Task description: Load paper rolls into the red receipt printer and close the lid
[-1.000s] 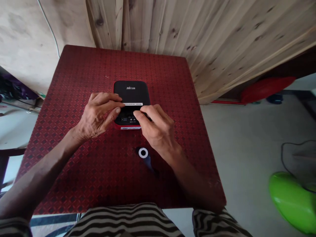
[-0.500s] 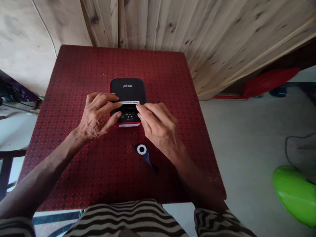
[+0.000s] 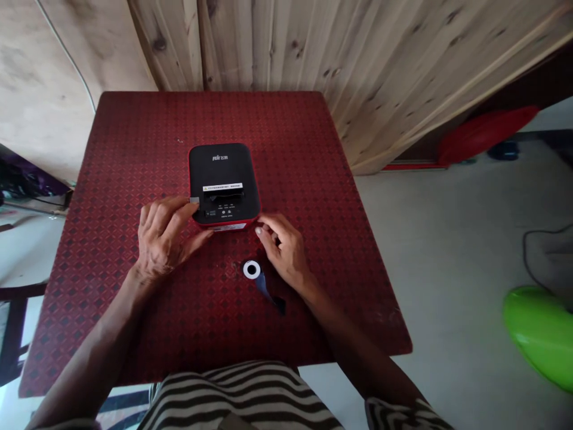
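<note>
- We have the black-and-red device (image 3: 239,170) resting on the bench (image 3: 286,140), and we place everything else by it.
- Our left hand (image 3: 163,230) is at the device's near left corner, its fingers spread apart rather than closed around anything; the index finger reaches onto the top edge, beside a small grey piece (image 3: 194,200), while the thumb lies by the near side.
- Our right hand (image 3: 284,245) is at the device's near right corner with its fingers loosely curled; we cannot tell whether thumb and index finger pinch the edge there or just rest beside it.
- Across the device's top we see a white printed strip (image 3: 222,187), with a dark slot (image 3: 224,195) just on the near side of it and small pale markings nearer still.
- On our side of the device, apart from it and a little right of its middle, lies a small roll (image 3: 251,270) with a white ring-shaped face; its dark ribbon (image 3: 265,288) trails toward us and rightward.
- Beyond the device, past the bench's far edge, we see a wooden wall (image 3: 250,48).
- Well to the device's right is a bright green object (image 3: 537,334), partly cut off.
</note>
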A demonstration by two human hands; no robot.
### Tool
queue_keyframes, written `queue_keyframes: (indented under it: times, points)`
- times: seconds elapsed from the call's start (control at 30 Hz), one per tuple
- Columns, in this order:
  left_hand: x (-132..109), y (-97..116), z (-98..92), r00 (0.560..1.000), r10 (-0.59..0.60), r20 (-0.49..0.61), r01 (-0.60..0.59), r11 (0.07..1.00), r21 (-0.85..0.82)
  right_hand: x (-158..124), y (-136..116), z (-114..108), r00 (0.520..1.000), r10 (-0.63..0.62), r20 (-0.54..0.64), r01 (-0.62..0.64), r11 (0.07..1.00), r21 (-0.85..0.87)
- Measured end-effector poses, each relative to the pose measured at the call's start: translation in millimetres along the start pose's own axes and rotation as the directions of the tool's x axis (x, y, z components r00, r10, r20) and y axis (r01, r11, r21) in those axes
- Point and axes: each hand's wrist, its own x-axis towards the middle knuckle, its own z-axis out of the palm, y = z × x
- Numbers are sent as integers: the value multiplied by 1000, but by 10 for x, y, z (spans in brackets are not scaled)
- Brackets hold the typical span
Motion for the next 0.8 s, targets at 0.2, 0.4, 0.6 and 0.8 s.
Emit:
queue_keyframes:
  times: [0.2, 0.4, 0.6, 0.8]
  points:
    - [48, 28, -42, 999, 17, -28, -15, 998, 53, -1, 17, 36, 998, -60, 25, 61, 997, -36]
    - [115, 113, -107, 1000, 0, 5, -1, 993, 119, -22, 59, 53, 997, -70, 16, 70, 997, -22]
    - [201, 183, -136, 995, -83, 53, 74, 984, 163, -31, 104, 52, 997, -79, 22, 79, 997, -9]
    - [258, 198, -134, 992, -112, 65, 99, 980, 171, -35, 90, 68, 997, -75, 28, 76, 997, -18]
